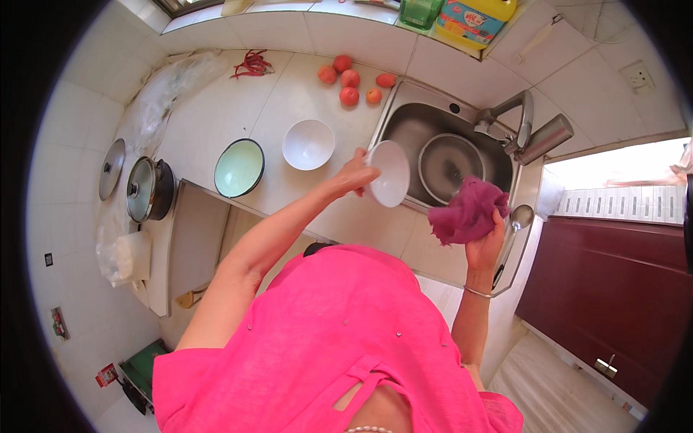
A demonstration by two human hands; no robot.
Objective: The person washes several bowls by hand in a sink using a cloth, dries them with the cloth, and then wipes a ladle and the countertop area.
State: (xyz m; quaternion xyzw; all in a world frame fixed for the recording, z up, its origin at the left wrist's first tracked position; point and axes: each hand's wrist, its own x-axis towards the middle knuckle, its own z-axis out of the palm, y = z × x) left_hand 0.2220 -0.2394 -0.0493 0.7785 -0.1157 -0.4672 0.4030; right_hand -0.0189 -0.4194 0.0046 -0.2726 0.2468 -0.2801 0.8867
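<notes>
My left hand [354, 174] grips the rim of a white bowl [388, 174], tilted on its side at the near left edge of the steel sink [403, 116]. In my right hand [485, 243] is a bunched purple cloth [468, 212], held over the sink's near right corner and apart from the bowl. A round metal basin or pan [450, 162] sits inside the sink. On the counter to the left stand another white bowl [308, 144] and a pale green bowl with a dark rim [239, 168].
Several tomatoes [350, 78] and red chilli peppers [253, 64] lie along the counter's back. The faucet [524, 122] rises behind the sink; a ladle [521, 217] lies to its right. A lidded pot [147, 189] and a loose lid [112, 169] are at the far left.
</notes>
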